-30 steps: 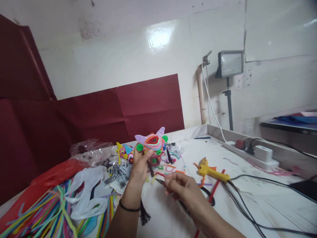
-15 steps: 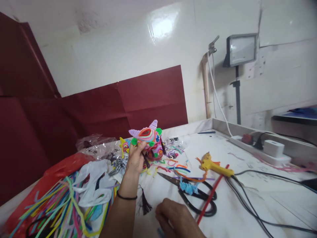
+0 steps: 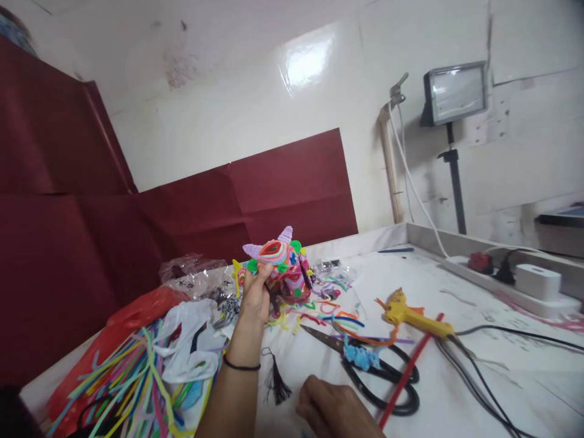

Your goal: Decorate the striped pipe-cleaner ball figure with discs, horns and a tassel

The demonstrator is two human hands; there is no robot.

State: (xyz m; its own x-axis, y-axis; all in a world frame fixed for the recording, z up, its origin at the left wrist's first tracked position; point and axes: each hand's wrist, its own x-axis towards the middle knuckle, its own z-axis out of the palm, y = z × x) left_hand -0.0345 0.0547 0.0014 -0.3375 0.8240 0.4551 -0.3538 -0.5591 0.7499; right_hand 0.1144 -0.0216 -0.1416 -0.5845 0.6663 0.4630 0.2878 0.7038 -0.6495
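While the right hand [image 3: 335,410] rests low on the white table [image 3: 456,389] with fingers curled, whether on anything I cannot tell, black scissors [image 3: 374,374] lie just beyond it. Farther off, the left hand [image 3: 255,292] grips a colourful pipe-cleaner toy [image 3: 285,267] raised above scattered scraps, with a yellow glue gun [image 3: 410,313] to the right.

Pipe-cleaner figure [image 3: 281,267] in my left hand [image 3: 253,296], lifted off table. Round body, coiled stripes of pink, red, orange, teal; 2 lilac horns on top, green discs dotted around, dark tassel hanging at right side. Upright, horns up. My fingers grip its left side.
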